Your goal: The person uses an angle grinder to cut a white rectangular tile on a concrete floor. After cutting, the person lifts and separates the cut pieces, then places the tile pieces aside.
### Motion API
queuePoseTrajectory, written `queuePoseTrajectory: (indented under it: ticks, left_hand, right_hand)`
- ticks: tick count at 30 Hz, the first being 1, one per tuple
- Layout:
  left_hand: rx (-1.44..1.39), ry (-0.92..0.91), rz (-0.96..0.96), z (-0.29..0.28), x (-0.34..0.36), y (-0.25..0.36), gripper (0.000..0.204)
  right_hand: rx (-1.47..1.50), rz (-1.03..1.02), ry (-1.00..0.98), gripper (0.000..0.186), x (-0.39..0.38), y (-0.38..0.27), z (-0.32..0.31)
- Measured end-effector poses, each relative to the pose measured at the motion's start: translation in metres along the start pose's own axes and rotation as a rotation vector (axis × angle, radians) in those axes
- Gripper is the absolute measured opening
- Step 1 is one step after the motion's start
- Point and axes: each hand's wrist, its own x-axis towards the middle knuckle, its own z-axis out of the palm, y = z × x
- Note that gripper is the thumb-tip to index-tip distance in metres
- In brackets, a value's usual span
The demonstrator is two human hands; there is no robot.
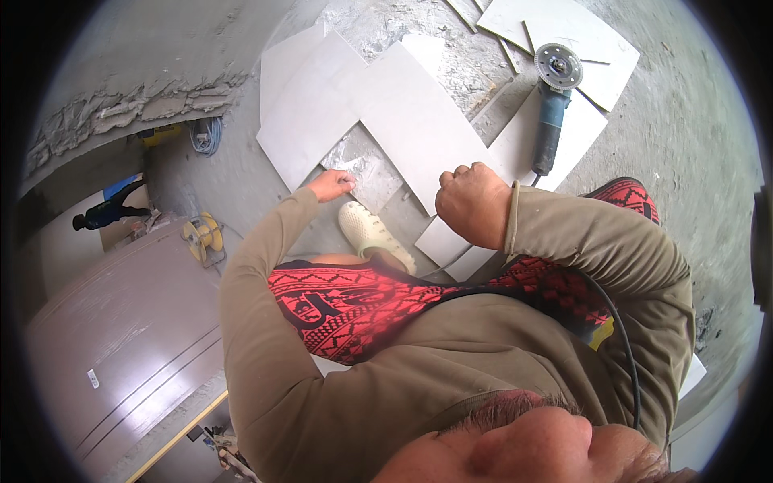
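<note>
My left hand (332, 184) is closed, thumb and fingertips pressed together, above the edge of a pale tile (310, 113). Whether a small thing sits in the pinch cannot be made out. My right hand (473, 204) makes a fist, knuckles up, by the lower end of a long white tile (423, 121); the inside of the fist is hidden. Between the two big tiles lies a smaller broken piece (366, 173) smeared with whitish dust. An angle grinder (551, 121) with a toothed cutting disc rests on a white tile (515, 141), right of my right hand.
A cream clog (372, 233) on my foot stands just below the tiles. More cut tiles (580, 40) lie at the far right. At left are a yellow cable reel (203, 238), a coiled blue-grey cable (205, 135), a brown panel (137, 314) and another person (113, 208) farther off.
</note>
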Motion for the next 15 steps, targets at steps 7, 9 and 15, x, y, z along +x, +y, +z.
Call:
queuePoseTrajectory:
  ticks: [7, 9, 15]
  left_hand:
    - [0.031, 0.01, 0.0, -0.005, -0.004, 0.007, 0.03]
    - [0.03, 0.001, 0.028, -0.008, -0.004, 0.005, 0.027]
    - [0.022, 0.018, 0.024, -0.006, -0.005, 0.01, 0.024]
  right_hand:
    - [-0.01, 0.011, 0.038, 0.015, -0.004, -0.003, 0.002]
    - [-0.007, 0.002, 0.027, 0.016, -0.004, -0.001, 0.0]
    - [-0.011, -0.031, -0.008, 0.018, -0.001, 0.003, -0.002]
